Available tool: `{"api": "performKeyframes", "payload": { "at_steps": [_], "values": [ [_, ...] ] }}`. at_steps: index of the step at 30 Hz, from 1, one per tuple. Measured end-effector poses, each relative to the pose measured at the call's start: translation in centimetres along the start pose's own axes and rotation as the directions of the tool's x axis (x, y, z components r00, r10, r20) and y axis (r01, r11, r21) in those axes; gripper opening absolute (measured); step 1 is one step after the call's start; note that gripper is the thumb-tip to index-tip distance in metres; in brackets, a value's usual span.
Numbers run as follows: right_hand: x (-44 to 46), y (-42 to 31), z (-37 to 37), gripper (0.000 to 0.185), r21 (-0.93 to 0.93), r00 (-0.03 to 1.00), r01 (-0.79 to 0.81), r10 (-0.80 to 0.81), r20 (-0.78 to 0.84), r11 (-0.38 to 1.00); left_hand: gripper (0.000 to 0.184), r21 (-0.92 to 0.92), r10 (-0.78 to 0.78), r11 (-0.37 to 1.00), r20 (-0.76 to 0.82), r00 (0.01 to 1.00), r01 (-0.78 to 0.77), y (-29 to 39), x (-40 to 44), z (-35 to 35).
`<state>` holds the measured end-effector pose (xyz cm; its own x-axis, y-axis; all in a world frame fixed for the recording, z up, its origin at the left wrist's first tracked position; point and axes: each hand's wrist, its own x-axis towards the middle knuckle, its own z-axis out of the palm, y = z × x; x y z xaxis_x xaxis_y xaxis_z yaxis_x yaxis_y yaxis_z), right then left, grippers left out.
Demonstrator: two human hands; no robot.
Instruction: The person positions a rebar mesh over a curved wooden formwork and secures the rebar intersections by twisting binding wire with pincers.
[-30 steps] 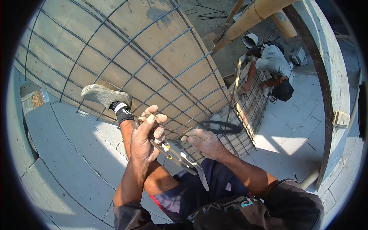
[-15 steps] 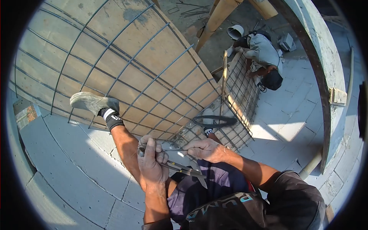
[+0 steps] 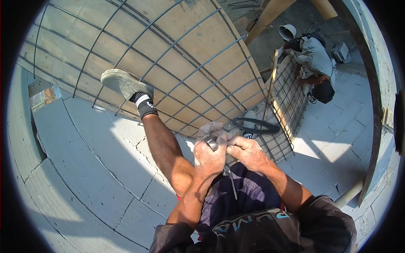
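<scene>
My left hand is closed around a pair of metal pincers; their rounded head shows at the thumb side and a handle sticks out below the palm. Fingers pinched, my right hand meets the left one in front of my lap. The thin wire between its fingertips is mostly hidden now. Beyond both hands is a grid of steel rebar over a tan plywood panel. One of my shoes rests on that grid.
A dark coil of wire lies by my other foot. At the right, a co-worker bends over a lower rebar mesh. Pale block walls curve at the left, and timber posts stand at the back.
My hands have come together, the right one closing in on the left. The pincers have turned, so their handles point more downward. The view has shifted, moving the surroundings rightward and upward.
</scene>
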<state>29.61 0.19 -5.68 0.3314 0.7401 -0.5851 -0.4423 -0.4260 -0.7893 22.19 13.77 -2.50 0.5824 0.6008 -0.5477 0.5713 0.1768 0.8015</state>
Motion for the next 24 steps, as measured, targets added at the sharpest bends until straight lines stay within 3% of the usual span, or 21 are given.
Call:
{"api": "performKeyframes", "payload": {
  "at_steps": [2,4,5,7,9,11,13,17,21,24],
  "values": [
    [-0.2,-0.9,-0.3,0.024,-0.040,0.994,-0.108,0.109,0.023,0.993,0.028,0.113,0.140,0.984,0.002,0.990,-0.139,-0.3,0.1,0.2],
    [-0.3,-0.4,-0.3,0.023,-0.103,0.999,-0.047,0.046,-0.014,0.994,0.028,0.296,0.203,0.935,-0.002,0.979,-0.193,0.0,-0.1,0.2],
    [-0.3,-0.1,-0.2,0.022,-0.132,1.000,-0.014,0.011,-0.025,0.991,0.025,0.330,0.148,0.933,0.022,0.989,-0.147,0.1,-0.3,0.1],
    [-0.4,1.8,-0.5,0.020,0.037,0.998,-0.059,0.060,-0.029,0.998,0.021,0.315,0.192,0.926,0.081,0.978,-0.208,-0.3,-0.1,0.0],
    [-0.8,3.9,-1.3,0.019,0.305,0.999,-0.052,0.052,0.008,0.951,0.027,0.209,0.044,0.974,0.204,0.978,-0.088,-0.2,-0.2,0.0],
    [-1.7,3.0,-2.3,0.020,0.637,0.980,-0.199,0.162,0.117,0.745,0.034,-0.093,0.065,0.995,0.289,0.955,-0.039,-0.9,-0.2,0.5],
    [-1.8,0.6,-2.8,0.025,0.766,0.975,-0.219,0.115,0.188,0.604,0.039,-0.234,0.039,0.971,0.388,0.921,0.057,-0.5,0.0,0.4],
    [-2.2,1.1,-3.2,0.025,0.777,0.961,-0.269,0.100,0.259,0.568,0.043,-0.415,0.002,0.887,0.446,0.895,0.205,1.2,0.1,0.2],
    [-2.3,2.5,-3.3,0.024,0.729,0.902,-0.392,0.081,0.423,0.561,0.044,-0.330,-0.117,0.902,0.437,0.892,0.280,1.2,0.6,-0.4],
    [-2.6,3.4,-4.0,0.026,0.714,0.830,-0.495,0.027,0.557,0.494,0.045,-0.456,-0.074,0.813,0.538,0.839,0.363,0.4,0.7,-0.7]
  ]
}}
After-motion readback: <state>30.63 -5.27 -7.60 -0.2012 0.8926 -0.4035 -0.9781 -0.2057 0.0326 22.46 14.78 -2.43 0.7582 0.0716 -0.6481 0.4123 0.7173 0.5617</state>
